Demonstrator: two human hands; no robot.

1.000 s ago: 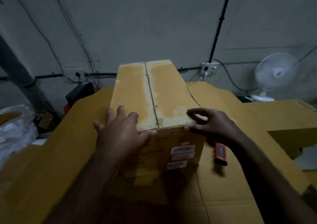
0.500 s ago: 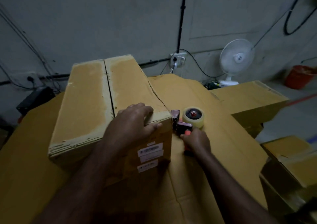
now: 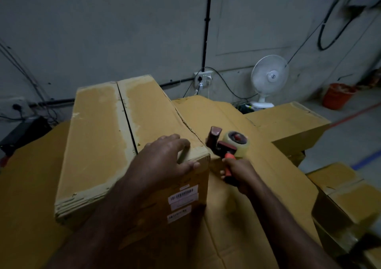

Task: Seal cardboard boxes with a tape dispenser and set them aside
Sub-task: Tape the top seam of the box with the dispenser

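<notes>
Progress: early, as I judged it – the long brown cardboard box (image 3: 99,137) showed no fresh tape, and the dark centre seam (image 3: 126,122) between its top flaps was open from near end to far.
Left to do: bring the tool up onto the top, run tape along the seam, cut it, then set the box aside; none of this had begun.
Left hand (image 3: 162,161): on the near right corner of the box top, fingers close together and loosely bent over the flap, thumb laid along the near edge, pressing down and not gripping.
Right hand (image 3: 242,174): just right of the box, low on the flat brown cardboard sheet (image 3: 268,178), fingers wrapped round the orange handle (image 3: 228,159).
Tool: the dark red tape dispenser (image 3: 223,147) stood beyond those fingers, its head just beside the box's right wall – whether it touched the wall I could not tell.
Tape: the pale yellowish tape roll (image 3: 239,143) sat on the dispenser's right side, away from the box.
Box face: white printed labels (image 3: 182,195) were stuck on the near end, below the left hand.
Right side: another brown cardboard carton (image 3: 350,202) lay near, and a second one (image 3: 288,122) farther off.
Far: a white table fan (image 3: 270,77), a white wall socket (image 3: 203,79) with plugs in it and an orange bucket (image 3: 338,95) stood by the grey wall.
</notes>
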